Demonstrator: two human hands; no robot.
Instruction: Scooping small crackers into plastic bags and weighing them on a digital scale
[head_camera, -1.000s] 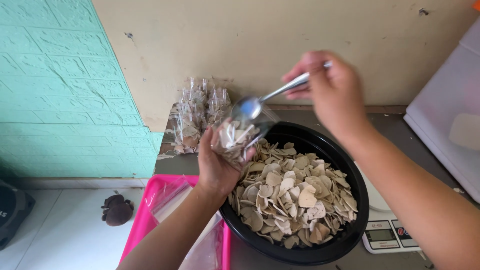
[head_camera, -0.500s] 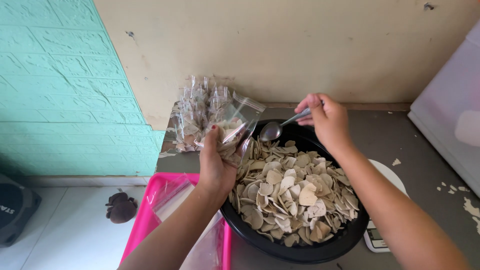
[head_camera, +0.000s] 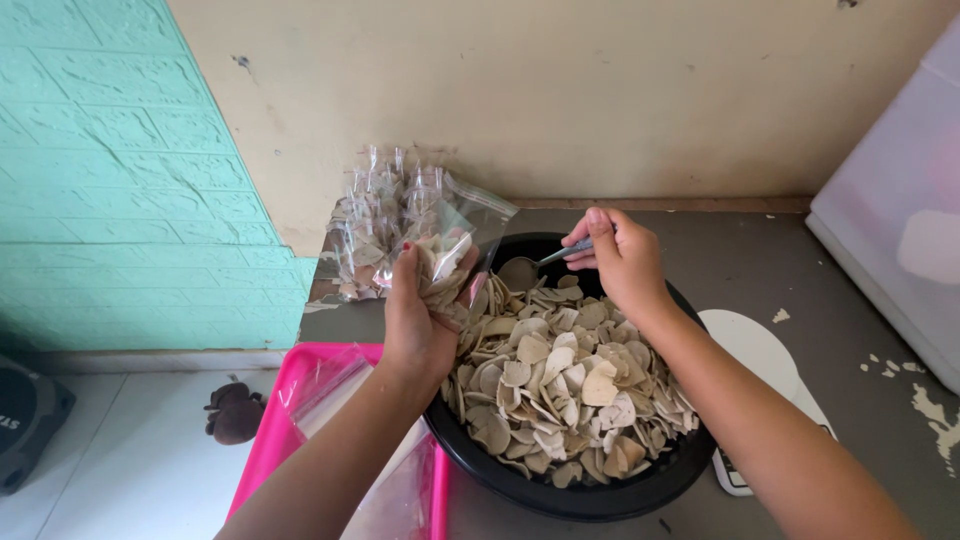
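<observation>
A round black bowl (head_camera: 640, 490) full of pale, thin dried chips (head_camera: 570, 390) sits on a grey table. My left hand (head_camera: 415, 320) grips a small clear plastic bag (head_camera: 450, 260) partly filled with chips, held over the bowl's left rim. My right hand (head_camera: 620, 260) holds a metal spoon (head_camera: 525, 268) by its handle. The spoon's bowl dips toward the chips at the far side of the black bowl, just right of the bag.
Several filled clear bags (head_camera: 385, 215) are piled against the beige wall behind the bowl. A pink tray (head_camera: 285, 420) with empty plastic bags lies at lower left. A white scale (head_camera: 765, 355) sits under the bowl's right side, and a white container (head_camera: 895, 200) stands at right.
My right hand came down from above the bag and brought the spoon into the bowl. My left hand kept the bag at the rim, now a little more upright.
</observation>
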